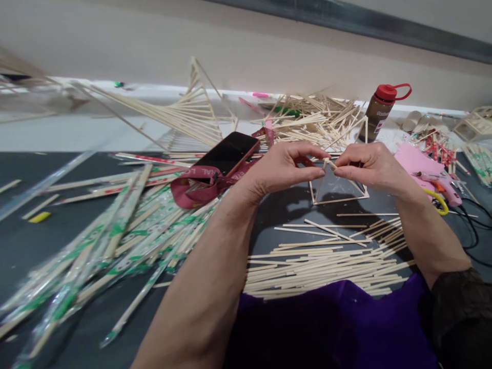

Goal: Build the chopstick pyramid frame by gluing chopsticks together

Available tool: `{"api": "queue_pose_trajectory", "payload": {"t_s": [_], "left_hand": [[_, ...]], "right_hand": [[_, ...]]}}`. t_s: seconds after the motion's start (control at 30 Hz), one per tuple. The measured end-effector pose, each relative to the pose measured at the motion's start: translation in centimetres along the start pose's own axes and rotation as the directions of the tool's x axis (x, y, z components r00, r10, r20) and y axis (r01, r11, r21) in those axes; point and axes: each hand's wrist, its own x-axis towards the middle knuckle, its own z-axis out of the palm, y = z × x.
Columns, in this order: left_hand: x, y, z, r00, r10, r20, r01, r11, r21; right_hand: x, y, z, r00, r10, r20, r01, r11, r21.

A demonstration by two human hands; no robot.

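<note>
A small frame of pale wooden sticks (340, 201) stands on the dark tabletop, its top joint raised between my two hands. At that joint my left hand (294, 163) is closed, thumb and fingertips pinching around the stick end. Close beside it, my right hand (367, 161) pinches a stick near the same joint; its other fingers are curled in. The exact contact at the fingertips is partly hidden. Below the frame, several loose wooden sticks (323, 266) lie in a spread pile in front of my body.
Wrapped chopsticks (126, 236) cover the left side. A phone (226, 152) and red lanyard (192, 190) lie beside my left forearm. Behind are a twisted stick model (180, 120), a stick heap (319, 120) and a bottle (378, 113). A pink glue gun (442, 189) with cable lies right.
</note>
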Motion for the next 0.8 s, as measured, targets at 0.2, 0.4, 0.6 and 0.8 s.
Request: {"api": "queue_pose_trajectory", "payload": {"t_s": [0.2, 0.4, 0.6, 0.8], "left_hand": [[-0.1, 0.3, 0.0, 1.000, -0.024, -0.003, 0.024, 0.999, 0.022], [-0.1, 0.4, 0.0, 0.999, -0.035, -0.008, 0.035, 0.999, 0.025], [-0.1, 0.7, 0.1, 0.999, -0.053, 0.000, 0.053, 0.998, 0.025], [-0.1, 0.9, 0.1, 0.997, -0.080, -0.009, 0.080, 0.996, 0.029]], "right_hand": [[0.0, -0.1, -0.1, 1.000, 0.017, 0.006, -0.017, 1.000, 0.013], [0.1, 0.0, -0.1, 0.998, 0.046, 0.034, -0.046, 0.999, 0.004], [0.0, -0.2, -0.7, 0.998, 0.068, 0.000, -0.068, 0.998, 0.000], [-1.4, -0.8, -5.2, 0.966, 0.151, -0.210, -0.169, 0.983, -0.067]]}}
